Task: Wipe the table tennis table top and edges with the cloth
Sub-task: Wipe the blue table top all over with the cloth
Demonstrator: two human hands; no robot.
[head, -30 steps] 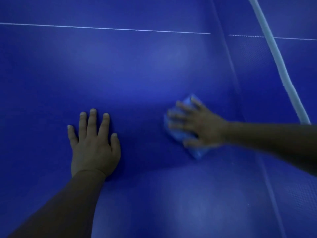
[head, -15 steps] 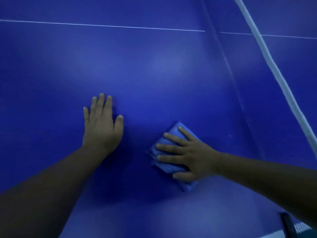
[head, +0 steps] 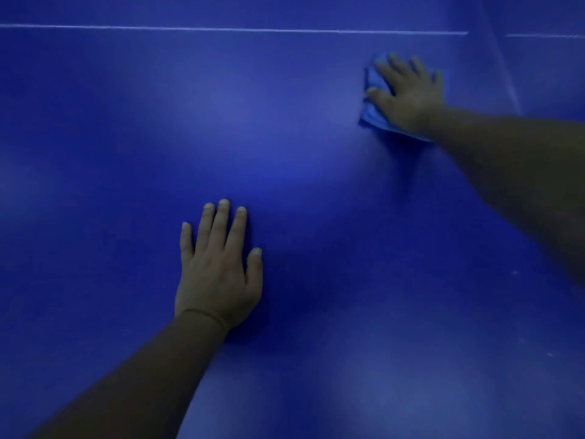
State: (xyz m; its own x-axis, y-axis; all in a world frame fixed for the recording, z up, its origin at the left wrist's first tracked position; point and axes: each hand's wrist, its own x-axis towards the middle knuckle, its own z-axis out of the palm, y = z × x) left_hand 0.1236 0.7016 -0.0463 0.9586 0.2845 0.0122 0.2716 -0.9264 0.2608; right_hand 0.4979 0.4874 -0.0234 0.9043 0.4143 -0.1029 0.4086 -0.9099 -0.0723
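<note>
Your left hand [head: 218,274] rests flat, fingers straight, on the blue table [head: 285,160]. Your right hand [head: 408,96], reached far forward, presses spread fingers on the blue cloth [head: 372,114], well apart from your left, near the white line [head: 221,28]. Wiping looks underway; the table's edges are out of view.

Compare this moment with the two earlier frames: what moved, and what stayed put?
The right hand has pushed the cloth away across the table top, toward the white line, fingers spread flat on it throughout. Nothing was grasped or released. The left hand stays flat on the table, bracing.
</note>
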